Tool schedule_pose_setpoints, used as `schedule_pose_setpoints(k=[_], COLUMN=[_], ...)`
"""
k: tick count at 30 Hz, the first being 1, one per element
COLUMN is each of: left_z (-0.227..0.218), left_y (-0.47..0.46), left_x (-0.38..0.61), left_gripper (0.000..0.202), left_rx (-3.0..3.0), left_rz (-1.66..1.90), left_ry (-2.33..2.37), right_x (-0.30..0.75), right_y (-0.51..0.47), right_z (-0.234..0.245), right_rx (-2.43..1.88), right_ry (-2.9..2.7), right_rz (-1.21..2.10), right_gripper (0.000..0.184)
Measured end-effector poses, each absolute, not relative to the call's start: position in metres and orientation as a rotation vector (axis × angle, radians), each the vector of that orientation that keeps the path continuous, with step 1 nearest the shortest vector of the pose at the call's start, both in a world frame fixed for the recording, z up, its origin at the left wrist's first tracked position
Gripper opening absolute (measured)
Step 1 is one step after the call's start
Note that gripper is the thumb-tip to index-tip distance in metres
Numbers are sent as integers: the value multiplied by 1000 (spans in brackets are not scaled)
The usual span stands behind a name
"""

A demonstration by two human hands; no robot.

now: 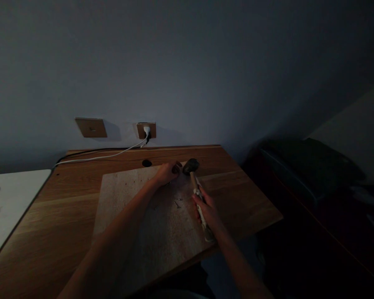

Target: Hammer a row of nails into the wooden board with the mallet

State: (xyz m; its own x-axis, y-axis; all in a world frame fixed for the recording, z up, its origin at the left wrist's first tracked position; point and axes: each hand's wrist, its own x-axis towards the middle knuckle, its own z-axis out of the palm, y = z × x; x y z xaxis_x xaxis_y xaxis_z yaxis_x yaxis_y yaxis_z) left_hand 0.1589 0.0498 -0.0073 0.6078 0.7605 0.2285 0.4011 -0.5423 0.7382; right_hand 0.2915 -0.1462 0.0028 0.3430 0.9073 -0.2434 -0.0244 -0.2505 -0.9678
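Our left forearm (120,232) crosses the pale board (112,195). Our right hand (206,207) wraps the hammer (194,182) mid-handle, likely for control, its head beside our curled left hand (167,172) near the far edge; whether that pinches anything, we cannot tell. Loose nails (177,204) lie nearby, probably kept handy.

My view dim, the wall (187,74) softly lit, a faint shadow right of the left plate (91,127), deep darkness at my right, detail on my board (180,232) murky.
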Motion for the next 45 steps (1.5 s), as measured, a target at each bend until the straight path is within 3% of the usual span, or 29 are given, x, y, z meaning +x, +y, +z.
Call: schedule_pose_setpoints(k=[7, 18, 35, 45], left_z=[-12, -7, -9, -14], left_y=[53, 51, 52, 54], left_x=[158, 158, 156, 157], left_gripper=[38, 39, 52, 52], left_rx=[2179, 2201, 2189, 2168], left_rz=[702, 675, 673, 678], left_ry=[893, 906, 906, 893], right_x=[288, 290, 295, 287], right_y=[-147, -149, -153, -156], right_z=[-6, -4, -7, 5], right_rx=[-1393, -1216, -1370, -1488], right_ry=[-754, -846, -963, -1055], right_rz=[1101, 1211, 1166, 1016], right_gripper=[80, 72, 78, 70])
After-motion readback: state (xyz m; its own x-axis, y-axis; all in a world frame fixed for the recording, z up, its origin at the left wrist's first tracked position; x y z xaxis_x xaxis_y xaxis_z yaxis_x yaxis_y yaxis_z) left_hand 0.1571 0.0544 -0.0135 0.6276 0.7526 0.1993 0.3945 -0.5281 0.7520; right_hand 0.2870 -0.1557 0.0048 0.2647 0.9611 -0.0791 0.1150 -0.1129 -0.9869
